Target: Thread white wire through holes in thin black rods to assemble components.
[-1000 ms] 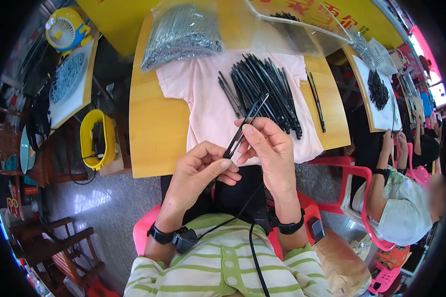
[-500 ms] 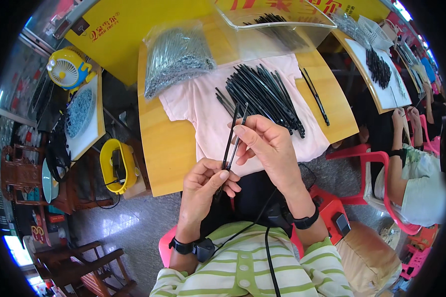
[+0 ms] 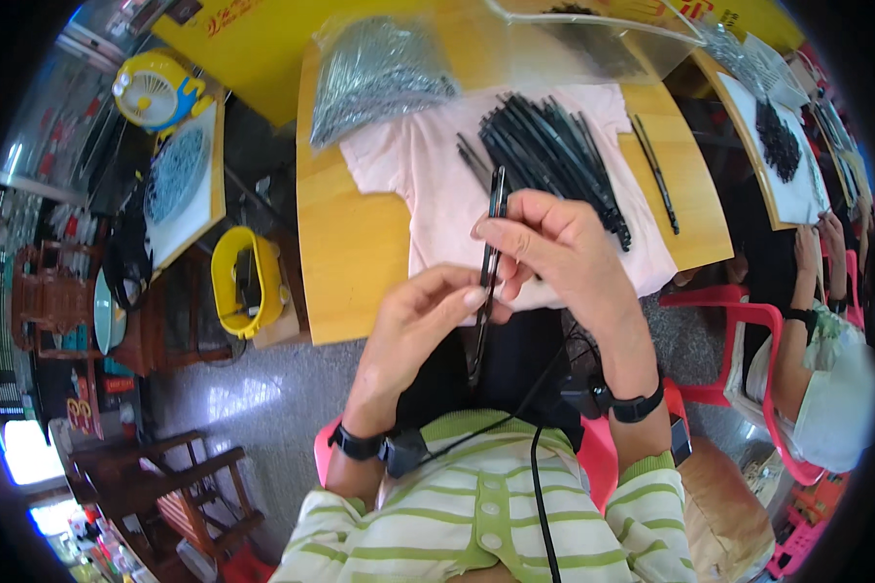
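From left to right, I see a yellow tub (image 3: 226, 267), the left hand (image 3: 423, 319) lightly pinching slender black strips (image 3: 489, 264) near the table's (image 3: 360, 282) edge, a bundle (image 3: 554, 155) on a pink shirt (image 3: 436, 223), and the right hand (image 3: 574, 255) pinching the strips higher.

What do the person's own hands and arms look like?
The left hand and right hand are ungloved. Each arm has a black wristband; beside the left one sits a dark boxy module with a thin black cable. Sleeves: white with green stripes.
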Tool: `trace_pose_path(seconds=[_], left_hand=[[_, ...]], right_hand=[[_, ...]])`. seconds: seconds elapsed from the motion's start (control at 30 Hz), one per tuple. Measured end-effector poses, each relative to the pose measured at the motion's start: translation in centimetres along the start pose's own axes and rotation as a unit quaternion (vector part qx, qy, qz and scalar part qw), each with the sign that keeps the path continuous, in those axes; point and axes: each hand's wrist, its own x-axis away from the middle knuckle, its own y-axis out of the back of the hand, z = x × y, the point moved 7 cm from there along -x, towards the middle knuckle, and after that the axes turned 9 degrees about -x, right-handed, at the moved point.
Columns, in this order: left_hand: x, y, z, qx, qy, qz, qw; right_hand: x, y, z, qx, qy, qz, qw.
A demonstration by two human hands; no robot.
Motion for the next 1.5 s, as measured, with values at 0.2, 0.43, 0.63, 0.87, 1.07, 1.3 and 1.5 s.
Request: trace_pose_path(seconds=[0.2, 0.43, 0.63, 0.87, 1.07, 1.3, 1.5], left_hand=[[-1.8, 1.1, -0.5, 0.013, -0.013, 0.019, 1.000], [-3.6, 3.9, -0.6, 0.118, -0.023, -0.138, 0.983], [-4.4, 3.1, -1.2, 0.122, -0.075, -0.175, 0.974], [-5.6, 2.1, -2.4, 0.105, -0.118, -0.205, 0.966], [-7.3, 3.2, -0.3, 0.077, -0.099, -0.175, 0.977], [-9.3, 2.8, 1.9, 0.056, -0.013, -0.158, 0.986], [-9.5, 2.5, 1.3, -0.020, -0.015, -0.195, 0.980]], right_hand=[[-1.1, 0.0, 0.4, -0.008, 0.036, -0.047, 0.998], [1.5, 0.0, 1.0, 0.244, 0.092, -0.077, 0.962], [1.7, -1.9, 1.7, 0.475, 0.209, -0.074, 0.852], [0.7, -0.5, 4.6, 0.452, 0.231, -0.068, 0.859], [-1.6, 6.2, 12.4, 0.368, 0.118, -0.148, 0.910], [-10.7, 15.5, 21.3, 0.461, 0.174, -0.234, 0.838], [-21.2, 26.1, 19.2, 0.502, 0.031, -0.216, 0.837]])
